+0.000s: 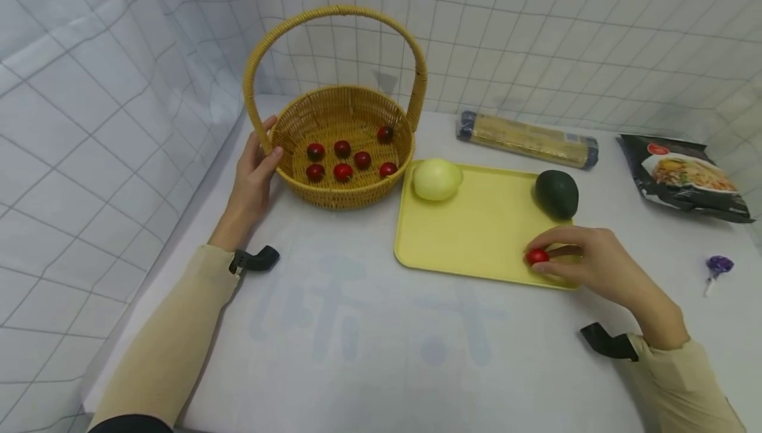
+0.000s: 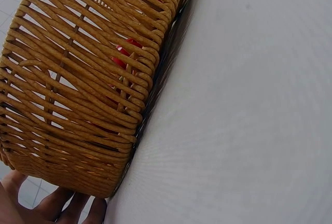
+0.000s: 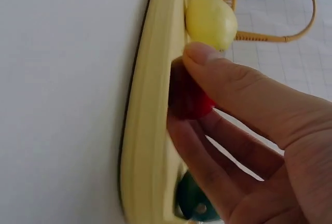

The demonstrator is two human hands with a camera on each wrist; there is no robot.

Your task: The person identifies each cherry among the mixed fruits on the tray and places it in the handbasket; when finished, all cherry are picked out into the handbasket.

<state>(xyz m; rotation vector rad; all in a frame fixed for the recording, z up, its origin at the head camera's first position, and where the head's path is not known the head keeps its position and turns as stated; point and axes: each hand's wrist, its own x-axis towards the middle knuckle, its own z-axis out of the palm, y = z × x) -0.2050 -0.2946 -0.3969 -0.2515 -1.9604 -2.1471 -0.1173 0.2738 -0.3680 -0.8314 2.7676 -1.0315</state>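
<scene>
My right hand (image 1: pixel 583 258) pinches a red cherry (image 1: pixel 538 256) between thumb and fingertips at the near right corner of the yellow tray (image 1: pixel 476 228). In the right wrist view the cherry (image 3: pixel 189 92) looks dark red and glossy, just inside the tray's rim. My left hand (image 1: pixel 253 178) grips the left side of a woven basket (image 1: pixel 339 198), its thumb at the rim and its fingers along the outside, near the handle's base. Several cherries (image 1: pixel 343 172) lie spread over the basket floor. In the left wrist view, fingers (image 2: pixel 78 208) touch the basket's wicker wall (image 2: pixel 72 94).
On the tray sit a pale yellow-green fruit (image 1: pixel 437 180) at the far left and a dark green avocado (image 1: pixel 556 194) at the right. Behind it lies a long packet (image 1: pixel 526 140). A black food bag (image 1: pixel 684 178) and a purple lollipop (image 1: pixel 719 265) lie to the right.
</scene>
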